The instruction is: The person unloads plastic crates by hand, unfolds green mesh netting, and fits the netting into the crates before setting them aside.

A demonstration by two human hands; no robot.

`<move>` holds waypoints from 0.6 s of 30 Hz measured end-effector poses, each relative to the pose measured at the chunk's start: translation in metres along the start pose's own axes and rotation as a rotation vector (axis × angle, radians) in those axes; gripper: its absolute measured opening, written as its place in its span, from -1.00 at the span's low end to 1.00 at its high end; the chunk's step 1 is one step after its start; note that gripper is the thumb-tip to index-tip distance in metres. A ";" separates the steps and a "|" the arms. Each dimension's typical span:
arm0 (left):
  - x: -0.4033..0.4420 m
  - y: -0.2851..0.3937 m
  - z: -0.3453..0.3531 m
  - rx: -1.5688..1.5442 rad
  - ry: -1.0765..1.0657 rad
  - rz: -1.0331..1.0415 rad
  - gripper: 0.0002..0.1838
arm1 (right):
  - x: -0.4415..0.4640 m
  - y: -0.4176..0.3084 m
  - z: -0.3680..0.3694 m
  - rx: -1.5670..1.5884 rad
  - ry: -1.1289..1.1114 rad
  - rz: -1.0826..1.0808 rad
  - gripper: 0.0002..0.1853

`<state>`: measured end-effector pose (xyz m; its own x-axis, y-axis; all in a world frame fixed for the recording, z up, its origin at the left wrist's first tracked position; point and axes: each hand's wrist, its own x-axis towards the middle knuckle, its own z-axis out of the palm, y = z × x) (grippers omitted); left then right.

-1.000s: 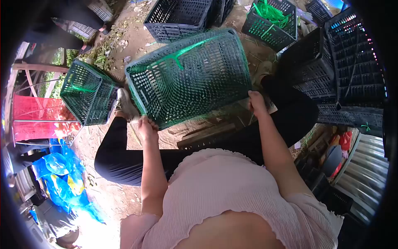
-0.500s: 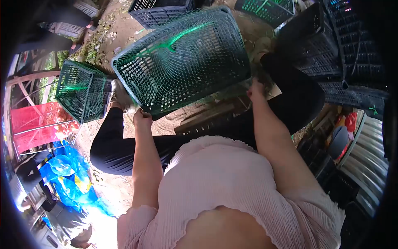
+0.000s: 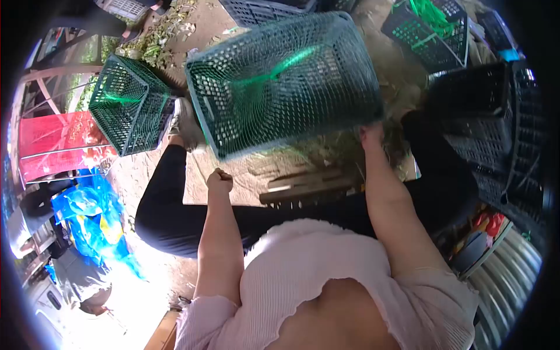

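A large dark green plastic crate (image 3: 201, 119), covered with stretched green netting (image 3: 274, 74), sits tilted in front of me between my feet. My left hand (image 3: 219, 179) is closed in a fist just below the crate's near left corner, with a small gap between them. Whatever its fingers may hold is too small to make out. At the near right corner, my right hand (image 3: 371, 135) is closed against the crate; its fingertips are partly hidden and blurred.
Left of my shoe stands a smaller netted crate (image 3: 131, 105). Another crate with green netting (image 3: 429, 32) is at the upper right, near stacked black crates (image 3: 475, 134). Blue plastic sheeting (image 3: 87, 204) and a red sheet (image 3: 55, 146) lie left. A low wooden piece (image 3: 306, 185) is below the crate.
The large crate appears further right in view, and the whole view has shifted. My left hand has come away from the crate's near left corner. My right hand stays by the near right corner.
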<state>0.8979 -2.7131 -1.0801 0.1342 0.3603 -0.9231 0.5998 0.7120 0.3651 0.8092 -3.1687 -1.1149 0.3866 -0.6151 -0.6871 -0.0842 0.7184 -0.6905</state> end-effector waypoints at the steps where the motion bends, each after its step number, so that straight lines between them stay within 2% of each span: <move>1: 0.021 -0.003 0.007 -0.075 -0.017 -0.079 -0.79 | 0.013 0.010 -0.009 -0.111 0.042 -0.039 -0.87; 2: 0.048 -0.013 0.006 -0.085 -0.124 -0.084 -0.85 | 0.025 0.020 -0.017 -0.223 0.088 -0.073 -0.87; 4: 0.066 -0.029 0.020 -0.111 -0.349 -0.109 -0.91 | 0.075 0.031 -0.050 -0.689 0.119 -0.215 -0.87; 5: 0.059 -0.041 0.030 -0.117 -0.459 -0.139 -0.90 | 0.075 0.024 -0.046 -0.659 0.132 -0.133 -0.86; 6: 0.041 -0.052 0.048 -0.097 -0.663 0.045 -0.80 | 0.075 0.009 -0.042 -0.629 0.142 -0.059 -0.85; 7: 0.037 -0.049 0.054 -0.080 -0.919 0.050 -0.64 | 0.076 -0.003 -0.040 -0.602 0.151 0.013 -0.84; 8: 0.033 -0.046 0.057 -0.018 -1.071 0.164 -0.61 | 0.085 0.006 -0.050 -0.432 -0.109 -0.046 -0.72; 9: 0.026 -0.043 0.060 0.029 -1.214 0.286 -0.58 | 0.088 0.015 -0.048 -0.348 -0.194 -0.056 -0.71; 10: 0.022 -0.036 0.069 0.032 -1.274 0.319 -0.58 | 0.090 0.026 -0.042 -0.328 -0.171 -0.055 -0.70; 13: 0.023 -0.018 0.086 0.070 -1.199 0.252 -0.56 | 0.095 0.048 -0.031 -0.469 -0.003 -0.038 -0.67; 16: 0.026 0.011 0.100 0.223 -0.987 0.181 -0.55 | 0.097 0.011 -0.018 -0.744 -0.001 -0.027 -0.64; 17: 0.028 0.027 0.104 0.284 -0.892 0.192 -0.55 | 0.096 -0.014 -0.011 -0.838 -0.023 -0.024 -0.63; 18: 0.055 0.056 0.108 0.357 -0.758 0.336 -0.53 | 0.086 -0.047 0.004 -0.917 -0.051 -0.018 -0.61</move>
<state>1.0244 -2.7182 -1.1238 0.7549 -0.0682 -0.6523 0.6272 0.3659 0.6876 0.8495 -3.2542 -1.1403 0.4332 -0.5929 -0.6788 -0.7649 0.1565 -0.6248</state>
